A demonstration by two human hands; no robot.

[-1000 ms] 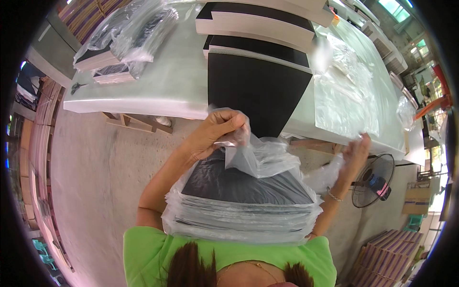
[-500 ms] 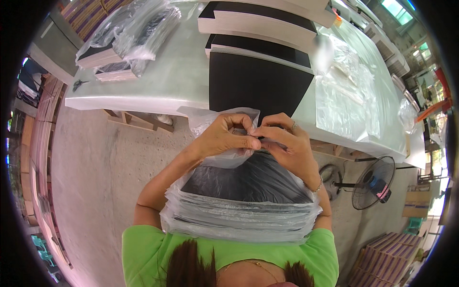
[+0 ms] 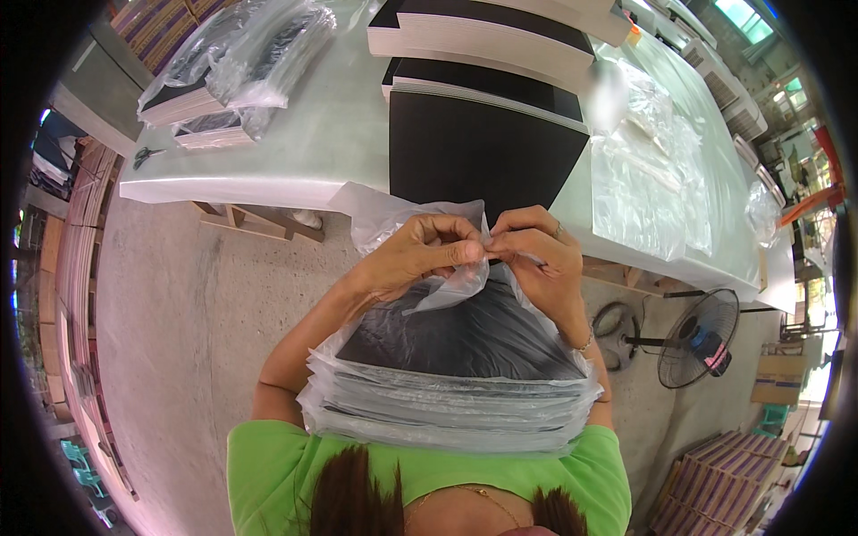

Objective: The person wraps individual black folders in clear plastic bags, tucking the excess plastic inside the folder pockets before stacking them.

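2 grips (image 3: pixel 409 261) (image 3: pixel 543 259) — close together, pinching plastic (image 3: pixel 375 214)

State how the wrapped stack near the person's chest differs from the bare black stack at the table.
The wrapped stack is sheathed in translucent plastic; the bare stack is uncovered. The wrapped stack's top looks wrinkled; the bare stack's face, smooth. The wrapped stack is nearer the camera than the bare stack. Both show black.

No text, label, number or sign can be read here.
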